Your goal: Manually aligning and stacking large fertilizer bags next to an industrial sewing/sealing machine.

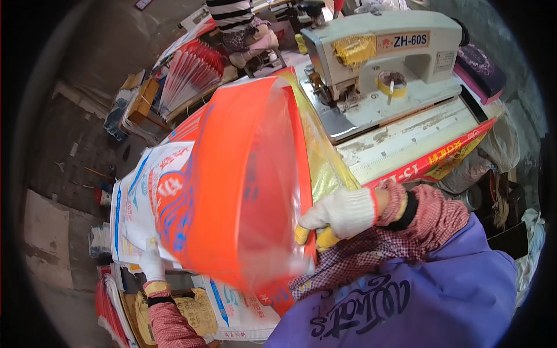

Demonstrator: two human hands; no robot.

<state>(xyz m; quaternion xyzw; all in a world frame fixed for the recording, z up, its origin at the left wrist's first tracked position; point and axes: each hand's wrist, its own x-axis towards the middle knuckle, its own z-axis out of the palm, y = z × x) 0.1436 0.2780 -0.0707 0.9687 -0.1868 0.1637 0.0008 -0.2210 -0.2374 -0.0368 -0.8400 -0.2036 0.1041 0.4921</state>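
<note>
A printed orange-and-white sack [223,174] lies before me, its orange side bulging up in a curve. Clear plastic film [270,197] shows inside its mouth, blurred along the lower edge. My right hand [342,216], in a white glove with yellow fingertips, is closed on the mouth's right edge. Over at the sack's lower left, my gloved left hand [152,265] pinches the white part near its edge; the fingers underneath are hidden. Beneath and right of the sack lies yellowish translucent sheeting [325,153].
A grey-white sewing machine [380,55] stands at the back right, a yellow tape roll [384,88] on its bed. Folded red-and-white sacks [194,75] are stacked at the back left. A person in a striped top [229,14] sits beyond. Brown bags [180,313] lie low at the left.
</note>
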